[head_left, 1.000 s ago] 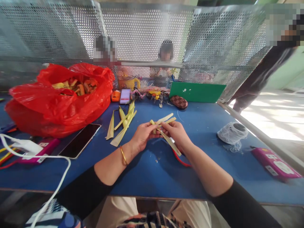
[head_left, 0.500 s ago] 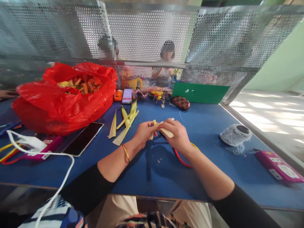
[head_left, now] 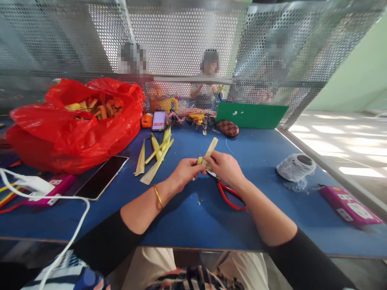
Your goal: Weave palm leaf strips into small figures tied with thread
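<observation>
Close to the table's middle, my left hand [head_left: 186,172] pinches a small folded yellow-green piece [head_left: 200,160] that looks like plant husk. Fingers closed, my right hand [head_left: 227,167] grips a pale husk strip [head_left: 211,146] whose free end points up and away. Both hands' fingertips nearly meet, and the join between the pieces is partly hidden. Beneath my right hand and wrist lie scissors with red handles [head_left: 223,195], their blades mostly covered. Several more husk strips [head_left: 157,165] are spread left of my hands. Tiny scraps [head_left: 198,201] dot the blue table [head_left: 181,225].
A large red plastic bag [head_left: 99,141] stands left, a dark phone [head_left: 102,177] before it. A white cable [head_left: 81,221] crosses the left edge. Thread spool [head_left: 294,167] and magenta box [head_left: 347,203] sit right. Behind are a checkered case [head_left: 228,128], green board [head_left: 254,114] and perforated metal screen [head_left: 181,40].
The husk strip in my right hand has turned from pointing toward the lower right to standing up and away. My right hand has rotated with it, and more of the red scissor handles shows.
</observation>
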The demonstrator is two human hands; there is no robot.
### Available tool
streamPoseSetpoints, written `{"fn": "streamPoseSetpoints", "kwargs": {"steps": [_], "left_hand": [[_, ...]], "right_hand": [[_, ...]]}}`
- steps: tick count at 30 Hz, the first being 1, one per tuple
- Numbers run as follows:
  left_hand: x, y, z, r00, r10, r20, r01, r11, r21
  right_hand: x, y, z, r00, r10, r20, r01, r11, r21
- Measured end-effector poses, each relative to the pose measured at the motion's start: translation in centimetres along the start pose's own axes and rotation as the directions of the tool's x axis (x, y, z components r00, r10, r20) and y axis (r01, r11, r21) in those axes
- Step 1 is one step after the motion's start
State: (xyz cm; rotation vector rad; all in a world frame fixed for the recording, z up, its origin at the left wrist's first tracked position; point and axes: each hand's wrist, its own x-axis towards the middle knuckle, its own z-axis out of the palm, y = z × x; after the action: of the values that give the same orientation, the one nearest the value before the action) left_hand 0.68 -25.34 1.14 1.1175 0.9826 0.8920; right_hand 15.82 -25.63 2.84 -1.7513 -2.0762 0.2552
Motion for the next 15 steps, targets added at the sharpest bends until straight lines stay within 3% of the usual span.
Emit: {"fn": "streamPoseSetpoints", "kwargs": {"steps": [4,7,10,15], "left_hand": [[0.3,0.1,-0.4,0.998,-0.032,-0.047,0.031,0.999,-0.023],[0.5,0.2,-0.7,0.998,-0.063,-0.011,0.062,0.997,-0.054],[0.4,0.2,-0.8,0.995,-0.087,0.055,0.091,0.994,-0.064],[0.5,0.2,-0.9,0.994,-0.102,0.049,0.107,0.989,-0.106]], "right_hand": [[0.5,1.4,-1.1,0.979,-0.099,0.177,0.060,0.975,0.215],[0.7,2.4,-2.1,0.961,-0.141,0.239,0.022,0.898,0.439],[0.7,2.8,-2.9,0.955,-0.132,0.265,-0.083,0.741,0.667],[0.3,1.8,-3.2,0.932,-0.040,0.361,-0.323,0.363,0.874]]}}
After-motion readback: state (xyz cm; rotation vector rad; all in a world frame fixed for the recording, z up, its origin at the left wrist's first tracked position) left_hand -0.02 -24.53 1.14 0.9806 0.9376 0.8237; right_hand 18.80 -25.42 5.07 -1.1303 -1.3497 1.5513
